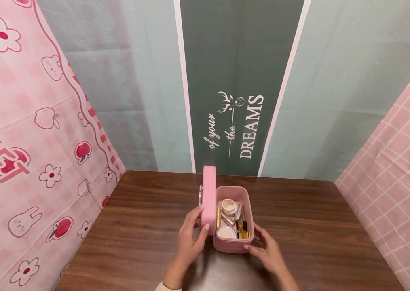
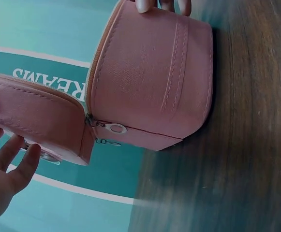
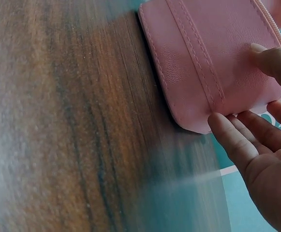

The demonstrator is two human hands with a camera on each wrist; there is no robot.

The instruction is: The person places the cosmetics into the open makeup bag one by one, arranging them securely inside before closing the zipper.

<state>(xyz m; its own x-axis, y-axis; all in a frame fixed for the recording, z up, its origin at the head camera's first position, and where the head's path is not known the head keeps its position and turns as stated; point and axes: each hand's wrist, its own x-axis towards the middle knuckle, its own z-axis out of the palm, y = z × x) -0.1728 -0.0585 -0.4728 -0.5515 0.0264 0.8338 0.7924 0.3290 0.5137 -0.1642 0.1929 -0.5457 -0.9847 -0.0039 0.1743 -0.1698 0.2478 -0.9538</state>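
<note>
A pink cosmetic case (image 1: pixel 231 245) stands on the wooden table with its lid (image 1: pixel 209 194) swung up to the left. My left hand (image 1: pixel 189 237) holds the lid near its front end, thumb on one side and fingers on the other. Around the front right corner of the case, my right hand (image 1: pixel 268 251) grips with the thumb on the front wall and fingers along the side (image 3: pixel 261 140). Inside lie a small round jar (image 1: pixel 229 206), a flat round container (image 1: pixel 227 232), a gold tube (image 1: pixel 218 218) and several other gold and silver cosmetics (image 1: pixel 242 231).
The brown wooden table (image 1: pixel 136 230) extends to both sides of the case. Behind it hangs a green and teal cloth (image 1: pixel 241 60) with white lettering. Pink patterned cloths hang at the left (image 1: pixel 45 161) and right (image 1: pixel 401 169). Zipper pulls (image 2: pixel 115 128) dangle at the lid's hinge.
</note>
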